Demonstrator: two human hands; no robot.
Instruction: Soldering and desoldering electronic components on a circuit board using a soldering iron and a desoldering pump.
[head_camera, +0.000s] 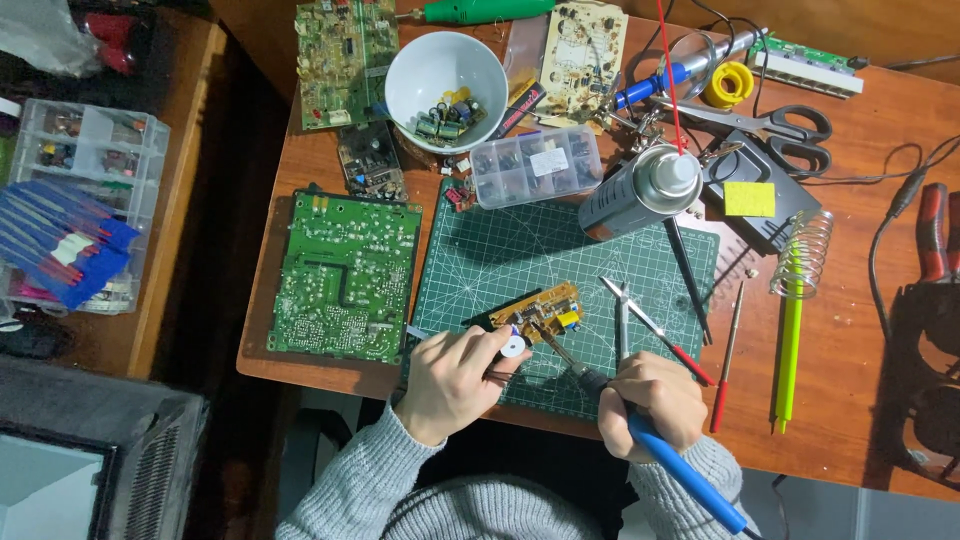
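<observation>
A small tan circuit board (540, 312) lies on the green cutting mat (520, 245). My left hand (455, 380) rests at the mat's near edge, fingers closed on a thin tool and a small white round part (513, 347) beside the board. My right hand (652, 402) grips a blue-handled soldering iron (680, 472), its metal tip (553, 340) reaching the board's near edge. Both sleeves are grey knit.
A large green circuit board (345, 275) lies left of the mat. Behind stand a white bowl of parts (430, 70), a clear parts box (535, 165), a spray can (640, 190), scissors (780, 125), solder spool (728, 85). Tweezers (622, 315), red probes (728, 350) and yellow-green tool (790, 330) lie right.
</observation>
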